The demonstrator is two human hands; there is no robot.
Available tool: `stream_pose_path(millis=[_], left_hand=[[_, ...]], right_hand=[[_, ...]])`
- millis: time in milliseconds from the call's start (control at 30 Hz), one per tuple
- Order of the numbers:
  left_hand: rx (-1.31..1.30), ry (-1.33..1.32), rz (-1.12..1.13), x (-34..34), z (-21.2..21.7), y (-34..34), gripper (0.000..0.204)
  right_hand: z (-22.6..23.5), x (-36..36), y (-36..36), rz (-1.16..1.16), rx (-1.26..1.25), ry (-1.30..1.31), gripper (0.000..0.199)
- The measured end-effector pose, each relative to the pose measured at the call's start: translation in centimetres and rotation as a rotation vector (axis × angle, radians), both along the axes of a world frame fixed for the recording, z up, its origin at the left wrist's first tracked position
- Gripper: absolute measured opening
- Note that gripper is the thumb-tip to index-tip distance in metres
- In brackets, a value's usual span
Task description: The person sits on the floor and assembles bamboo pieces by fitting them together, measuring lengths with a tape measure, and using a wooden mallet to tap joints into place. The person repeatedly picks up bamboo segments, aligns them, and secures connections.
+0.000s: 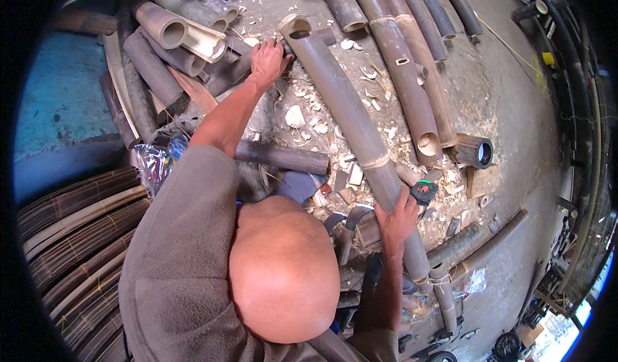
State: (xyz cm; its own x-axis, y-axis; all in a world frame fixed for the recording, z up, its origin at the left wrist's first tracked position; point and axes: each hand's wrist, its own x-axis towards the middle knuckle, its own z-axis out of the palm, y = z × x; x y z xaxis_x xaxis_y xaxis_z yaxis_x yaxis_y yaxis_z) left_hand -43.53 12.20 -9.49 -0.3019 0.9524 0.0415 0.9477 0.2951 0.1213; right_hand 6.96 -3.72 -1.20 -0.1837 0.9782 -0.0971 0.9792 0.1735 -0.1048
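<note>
A long bamboo tube runs from the upper middle down to the lower right, with a hole near its far end. My right hand is wrapped over its near part, just below a pale node ring. Beside those fingers lies a black tape measure with a green and red face. At the tube's far end, just left of it, my left hand curls over a dark bamboo piece that lies crosswise by the tube. What sits under the left palm is hidden.
Cut bamboo tubes are heaped at the upper left. Longer tubes with holes lie to the right, a short tube at their end. Pale wood chips cover the floor. Rolled slats stand at lower left; dark poles line the right.
</note>
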Motion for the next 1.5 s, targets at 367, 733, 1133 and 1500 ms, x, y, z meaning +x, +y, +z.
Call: stream_pose_path(millis=[367, 733, 1133, 1500], left_hand=[[0.044, 0.030, 0.016, -1.5, 0.0, 1.0, 0.044], [-0.118, -0.014, -0.023, -2.1, 0.5, 1.1, 0.054], [-0.149, 0.157, -0.075, -3.7, 0.3, 1.1, 0.048], [0.404, -0.259, -0.208, 6.9, 2.8, -1.4, 0.073]], right_hand=[[0.3, -2.0, 1.3, -0.015, 0.007, -0.012, 0.094], [-0.7, -0.9, 2.5, 0.064, 0.012, 0.058, 0.095], [-0.9, -1.4, 1.8, 0.018, 0.017, 0.031, 0.095], [-0.7, -1.8, 1.7, 0.013, 0.031, -0.053, 0.101]])
